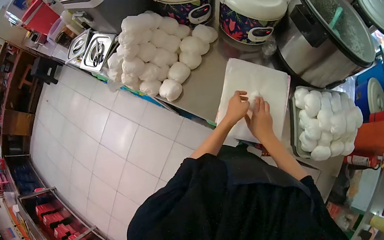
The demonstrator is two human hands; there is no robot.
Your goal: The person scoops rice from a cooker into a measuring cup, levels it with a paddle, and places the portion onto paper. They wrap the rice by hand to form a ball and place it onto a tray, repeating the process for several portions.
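From here I see a floor (114,146) of pale, glossy square tiles, brown wooden shelves (18,122) along the left, and bright daylight at the right edge.

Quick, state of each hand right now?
Left hand: fingers curled at the small white piece; grip cannot be told.
Right hand: fingers extended at the same piece; grip cannot be told.

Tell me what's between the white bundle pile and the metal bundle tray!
Grey counter, then rectangular white sheets under the left hand and right hand, in the head view.
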